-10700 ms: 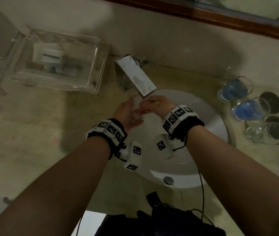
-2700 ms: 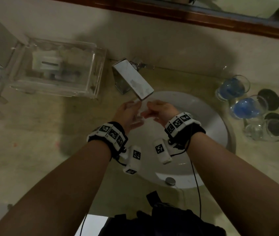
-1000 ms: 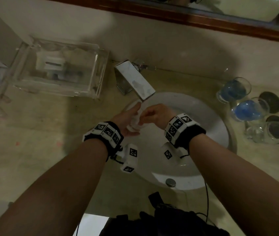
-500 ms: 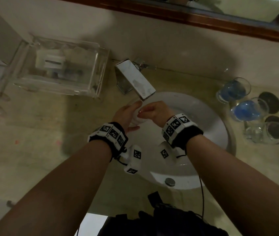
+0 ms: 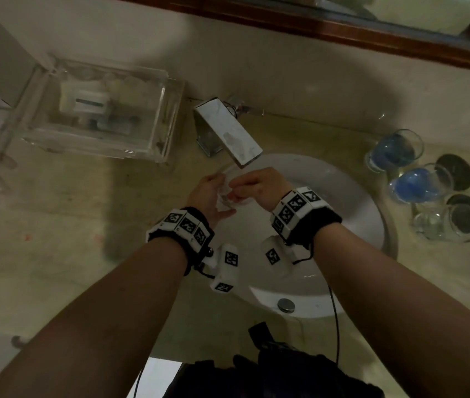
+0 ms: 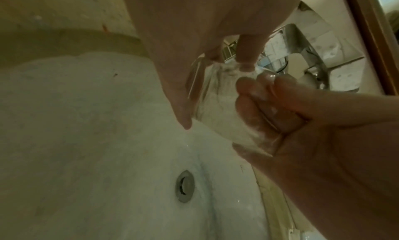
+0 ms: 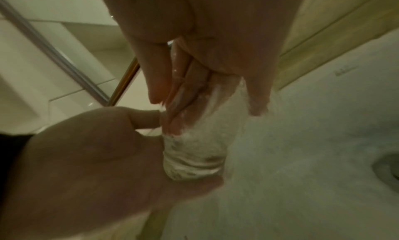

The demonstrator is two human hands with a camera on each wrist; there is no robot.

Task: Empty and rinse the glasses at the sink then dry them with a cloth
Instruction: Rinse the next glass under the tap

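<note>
Over the white sink basin [image 5: 351,208], just under the tap spout [image 5: 228,133], both hands hold one clear glass [image 5: 224,198]. My left hand [image 5: 213,196] grips its base and side; the left thumb [image 6: 181,114] lies along the wall of the glass [image 6: 215,110]. My right hand [image 5: 239,191] has wet fingers [image 7: 183,98] pushed inside the glass [image 7: 198,151], with its thumb outside on the wall. Two glasses of blue liquid [image 5: 394,150] [image 5: 420,183] and a clear glass [image 5: 443,222] stand on the counter to the right.
Several dark round coasters [image 5: 455,175] lie beside the glasses at the right. A clear acrylic box [image 5: 104,116] stands at the back left of the counter. The basin's drain [image 6: 184,185] sits below the hands. A wood-framed mirror [image 5: 343,27] runs along the back wall.
Both hands have shifted slightly up and back under the spout with the glass still between them. The right hand's fingers keep working inside the glass.
</note>
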